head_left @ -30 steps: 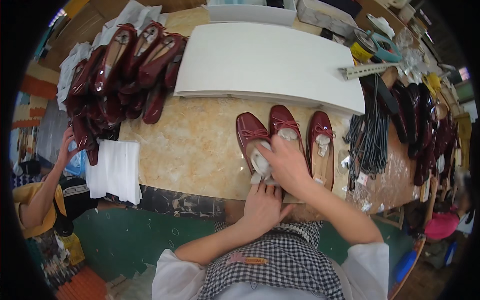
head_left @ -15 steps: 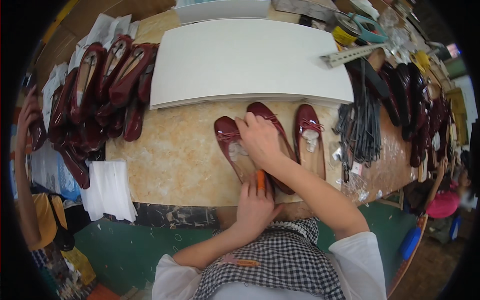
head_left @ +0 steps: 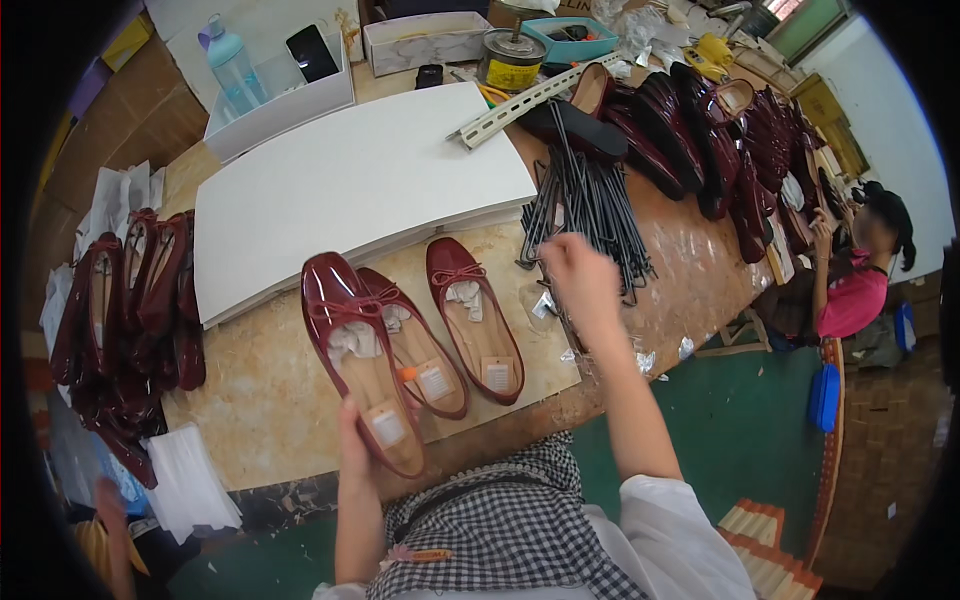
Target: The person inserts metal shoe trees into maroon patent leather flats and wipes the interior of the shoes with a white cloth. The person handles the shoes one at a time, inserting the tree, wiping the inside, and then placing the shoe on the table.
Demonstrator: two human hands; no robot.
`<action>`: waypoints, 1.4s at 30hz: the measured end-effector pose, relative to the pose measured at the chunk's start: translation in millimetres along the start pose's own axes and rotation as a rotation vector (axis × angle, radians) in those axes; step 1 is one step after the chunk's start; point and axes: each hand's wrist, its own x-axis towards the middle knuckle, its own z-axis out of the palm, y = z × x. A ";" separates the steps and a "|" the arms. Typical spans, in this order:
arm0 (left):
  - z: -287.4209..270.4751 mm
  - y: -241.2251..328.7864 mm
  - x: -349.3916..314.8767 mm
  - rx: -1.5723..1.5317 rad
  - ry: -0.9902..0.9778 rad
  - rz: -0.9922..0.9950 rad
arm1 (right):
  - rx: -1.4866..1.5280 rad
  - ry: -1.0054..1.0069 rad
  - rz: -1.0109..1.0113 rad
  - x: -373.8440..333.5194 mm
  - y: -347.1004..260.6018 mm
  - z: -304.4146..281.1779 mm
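My left hand [head_left: 356,450] grips a burgundy patent ballet flat [head_left: 335,300] by its heel half, lifted and tilted off the table. An orange finger cover [head_left: 407,374] shows at the shoe's far side. Partly behind it lies a second ballet flat [head_left: 430,365], and a third ballet flat [head_left: 466,310] rests to the right. All three have bows, crumpled tissue in the toes and pale labels on the insoles. My right hand [head_left: 585,285], somewhat blurred, is at the near-left edge of a bundle of thin dark rods [head_left: 605,215]. Its fingers are curled together; what they hold is unclear.
A stack of white board [head_left: 350,180] fills the table's back. Burgundy shoes [head_left: 130,300] are heaped at left, above white sheets [head_left: 188,480]. More shoes [head_left: 690,140], a slotted metal bar [head_left: 520,105] and a tin [head_left: 510,62] stand back right. A person [head_left: 850,285] sits far right.
My left hand has lifted one shoe from the table. My right hand has left the shoes and moved right to the rods. The view has swung to the right.
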 end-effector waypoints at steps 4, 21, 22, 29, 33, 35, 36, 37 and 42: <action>-6.2 -3.0 14.8 -0.255 -0.202 -0.035 | -0.502 -0.020 0.035 9.7 72.6 29.8; -10.5 9.9 23.4 0.119 0.182 0.415 | 0.646 -0.693 -0.184 -75.6 -143.6 -2.1; -7.8 12.2 22.1 0.156 0.171 0.449 | 0.644 -0.702 -0.172 -73.0 -147.3 -0.7; 6.4 14.7 9.0 0.250 0.213 0.504 | 0.526 -0.375 -0.377 -79.6 -173.6 4.7; 6.4 -11.2 8.2 0.321 0.261 0.543 | 0.314 -0.182 -0.556 -92.9 -175.7 30.7; -7.0 -28.7 10.7 0.314 0.301 0.458 | 0.269 -0.132 -0.588 -108.1 -170.7 48.6; -22.1 -35.4 11.3 0.293 0.319 0.381 | 0.271 -0.183 -0.568 -108.4 -167.2 52.9; -29.3 -44.1 8.1 0.274 0.334 0.281 | 0.266 -0.244 -0.527 -110.2 -165.4 52.7; -54.5 -0.2 -15.6 0.018 0.213 -0.008 | 0.544 -0.440 -0.348 -68.2 -98.0 21.7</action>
